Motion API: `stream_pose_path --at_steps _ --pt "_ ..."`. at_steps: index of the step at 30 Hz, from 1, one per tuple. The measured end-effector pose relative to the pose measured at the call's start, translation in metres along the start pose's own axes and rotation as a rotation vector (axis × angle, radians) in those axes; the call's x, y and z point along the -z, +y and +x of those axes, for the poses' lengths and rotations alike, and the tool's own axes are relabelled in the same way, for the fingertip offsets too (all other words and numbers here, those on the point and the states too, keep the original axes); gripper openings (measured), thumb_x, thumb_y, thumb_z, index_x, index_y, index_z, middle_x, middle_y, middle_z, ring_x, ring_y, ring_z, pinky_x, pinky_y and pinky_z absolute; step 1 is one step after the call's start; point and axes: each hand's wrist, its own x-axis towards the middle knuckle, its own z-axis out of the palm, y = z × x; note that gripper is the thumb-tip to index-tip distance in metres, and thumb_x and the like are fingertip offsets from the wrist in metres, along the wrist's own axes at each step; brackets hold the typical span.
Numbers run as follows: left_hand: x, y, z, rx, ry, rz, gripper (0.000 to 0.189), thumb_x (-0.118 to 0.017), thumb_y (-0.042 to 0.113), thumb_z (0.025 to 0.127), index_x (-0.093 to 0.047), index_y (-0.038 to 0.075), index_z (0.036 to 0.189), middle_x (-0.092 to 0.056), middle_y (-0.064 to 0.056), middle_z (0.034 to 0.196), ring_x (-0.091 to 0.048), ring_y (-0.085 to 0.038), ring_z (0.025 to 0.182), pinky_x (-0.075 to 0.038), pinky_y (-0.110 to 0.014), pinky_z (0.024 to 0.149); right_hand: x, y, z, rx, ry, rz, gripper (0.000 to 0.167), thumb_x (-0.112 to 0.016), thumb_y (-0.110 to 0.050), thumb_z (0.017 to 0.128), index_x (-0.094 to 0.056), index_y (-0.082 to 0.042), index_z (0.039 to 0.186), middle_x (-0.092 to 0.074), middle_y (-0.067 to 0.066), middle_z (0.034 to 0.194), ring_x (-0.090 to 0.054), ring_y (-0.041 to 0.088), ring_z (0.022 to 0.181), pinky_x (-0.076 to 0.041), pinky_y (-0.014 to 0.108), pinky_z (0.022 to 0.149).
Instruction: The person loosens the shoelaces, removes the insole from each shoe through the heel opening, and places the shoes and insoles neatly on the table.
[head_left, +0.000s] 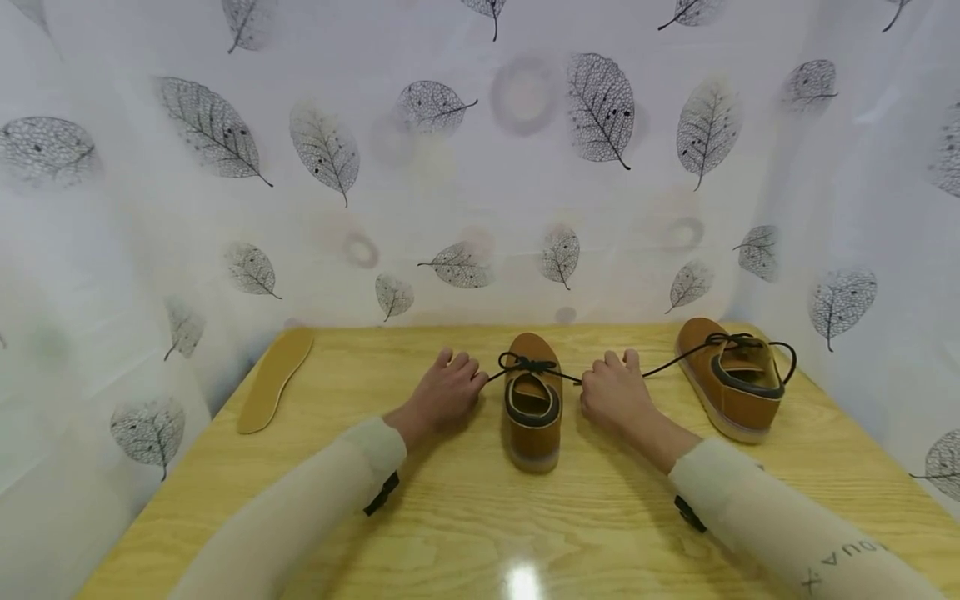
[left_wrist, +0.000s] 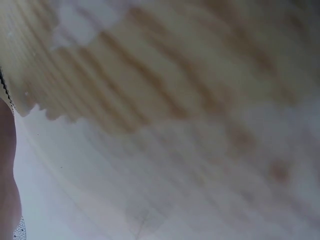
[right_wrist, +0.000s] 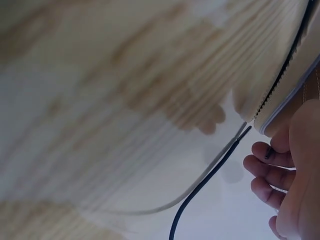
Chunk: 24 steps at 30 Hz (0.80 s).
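Observation:
A brown shoe point(head_left: 534, 437) stands mid-table, its heel toward me, with a black shoelace point(head_left: 528, 365) knotted across its top and a loop on the left side. My left hand point(head_left: 450, 387), left of the shoe, grips the lace where it runs out that way. On the other side, my right hand point(head_left: 618, 390) pinches the lace's right end. In the right wrist view a dark bit of lace point(right_wrist: 269, 152) shows at the fingertips of the right hand point(right_wrist: 295, 175). Only an edge of the left hand point(left_wrist: 7, 175) appears in the left wrist view.
A second brown shoe point(head_left: 738, 412) stands at the right, and one of its black laces point(head_left: 671, 362) stretches over the table toward my right hand. A tan insole point(head_left: 276, 379) lies far left. Behind the wooden table point(head_left: 450, 533) hangs a leaf-print curtain point(head_left: 480, 167).

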Motion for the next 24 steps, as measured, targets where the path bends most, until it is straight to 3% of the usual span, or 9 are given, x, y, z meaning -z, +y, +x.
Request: stream_pose_path --at_steps 7,12,24 --pt "0.000 0.000 -0.001 0.001 -0.012 -0.010 0.017 -0.057 0.027 0.096 -0.061 0.012 0.103 -0.059 -0.005 0.094 -0.049 -0.025 0.087 -0.033 -0.043 0.087 -0.001 0.007 -0.002 -0.071 -0.063 0.010 0.024 -0.058 -0.019 0.091 -0.057 -0.014 0.067 -0.049 0.004 0.072 -0.043 0.028 0.081 -0.026 0.054 0.086" --pt "0.002 0.001 -0.001 -0.002 -0.022 -0.022 0.018 -0.057 0.028 0.095 -0.061 0.012 0.102 -0.058 -0.004 0.094 -0.048 -0.025 0.086 -0.033 -0.043 0.087 0.001 0.008 -0.001 -0.071 -0.069 0.017 0.025 -0.057 -0.017 0.091 -0.057 -0.014 0.065 -0.048 0.005 0.070 -0.043 0.029 0.080 -0.026 0.054 0.084" --pt "0.001 -0.001 -0.001 0.006 -0.035 -0.037 0.016 -0.055 0.027 0.096 -0.060 0.013 0.101 -0.057 -0.004 0.091 -0.046 -0.025 0.084 -0.033 -0.043 0.086 -0.002 0.013 -0.002 -0.115 -0.224 -0.047 0.027 -0.052 -0.017 0.096 -0.064 -0.011 0.073 -0.055 0.010 0.074 -0.049 0.031 0.080 -0.028 0.059 0.089"
